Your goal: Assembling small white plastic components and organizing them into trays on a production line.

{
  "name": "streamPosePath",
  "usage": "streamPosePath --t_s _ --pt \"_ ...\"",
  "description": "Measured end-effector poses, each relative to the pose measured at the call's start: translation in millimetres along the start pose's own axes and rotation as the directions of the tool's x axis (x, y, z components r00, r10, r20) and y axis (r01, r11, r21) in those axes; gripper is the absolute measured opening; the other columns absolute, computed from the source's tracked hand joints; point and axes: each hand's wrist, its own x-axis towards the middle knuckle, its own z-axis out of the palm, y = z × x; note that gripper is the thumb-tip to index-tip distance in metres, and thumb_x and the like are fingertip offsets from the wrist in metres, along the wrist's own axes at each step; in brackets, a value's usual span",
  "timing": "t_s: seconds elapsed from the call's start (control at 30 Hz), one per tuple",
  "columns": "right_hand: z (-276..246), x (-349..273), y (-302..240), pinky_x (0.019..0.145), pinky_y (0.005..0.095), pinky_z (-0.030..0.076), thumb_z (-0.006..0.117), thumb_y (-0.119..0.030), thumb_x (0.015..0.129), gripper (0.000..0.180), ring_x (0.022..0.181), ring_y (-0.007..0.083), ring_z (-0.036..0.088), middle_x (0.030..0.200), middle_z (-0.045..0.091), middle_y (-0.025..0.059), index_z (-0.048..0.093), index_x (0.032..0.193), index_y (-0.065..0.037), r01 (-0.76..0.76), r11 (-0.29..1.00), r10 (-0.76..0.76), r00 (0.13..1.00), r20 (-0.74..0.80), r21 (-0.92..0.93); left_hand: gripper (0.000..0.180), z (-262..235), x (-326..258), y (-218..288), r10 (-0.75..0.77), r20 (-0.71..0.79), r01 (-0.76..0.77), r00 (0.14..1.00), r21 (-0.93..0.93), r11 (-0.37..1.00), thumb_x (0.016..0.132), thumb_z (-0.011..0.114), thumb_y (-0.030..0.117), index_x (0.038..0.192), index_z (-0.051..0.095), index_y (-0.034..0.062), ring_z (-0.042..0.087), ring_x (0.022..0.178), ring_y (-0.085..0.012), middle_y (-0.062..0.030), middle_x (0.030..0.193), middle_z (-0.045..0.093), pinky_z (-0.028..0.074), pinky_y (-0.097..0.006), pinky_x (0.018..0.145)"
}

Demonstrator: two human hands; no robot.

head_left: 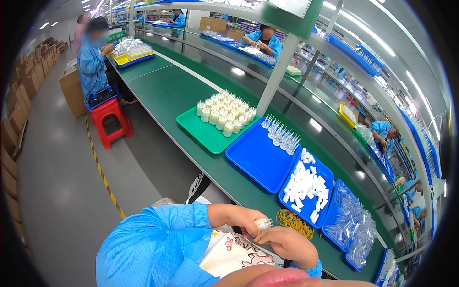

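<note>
In front of my body, my left hand (245, 221) is closed around a small bundle of white pieces (262, 223) with thin prongs sticking out toward the right. My right hand (282, 243) meets it from the other side, fingers pinched at the bundle's lower end on what looks like a yellow rubber band (258, 235). The fingers partly cover the band and the bundle. A heap of yellow rubber bands (295, 222) lies on the bench just beyond my hands.
A green tray (210, 143) holds rows of banded bundles. Rightward follow a blue tray (253, 158) with upright clear pronged pieces, white cylinders (306, 184) in another tray, and clear plastic tubes (351, 220). A post (277, 76) rises behind. A red stool (111, 122) and co-workers are farther off.
</note>
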Motion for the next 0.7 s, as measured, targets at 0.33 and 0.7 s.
streamPosePath --t_s 0.33,0.7 --pt "32.7 -19.3 43.4 0.049 0.0241 0.041 0.047 0.013 0.083 0.019 0.052 0.0143 0.055 0.097 0.069 0.0207 0.056 0.079 -0.003 0.044 0.603 0.132 0.979 -0.154 0.796 0.039 19.9 -29.9 0.0 0.435 -0.206 -0.481 0.877 -0.383 0.788 0.083 0.073 0.010 0.113 0.047 0.0104 0.060 0.074 -0.0136 -0.0054 0.091 0.060 0.049 -0.027 0.062" --pt "69.9 -2.2 56.5 0.040 0.0203 0.036 0.057 -0.008 0.097 0.008 0.048 0.0076 0.048 0.133 0.059 0.0186 0.059 0.104 -0.008 0.464 0.024 0.297 0.843 -0.449 0.886 0.049 37.3 -27.1 -0.3 0.586 -0.307 -0.620 0.750 -0.017 0.785 0.086 0.069 0.000 0.126 0.044 0.0127 0.057 0.082 -0.0102 -0.0061 0.102 0.060 0.048 -0.024 0.068"
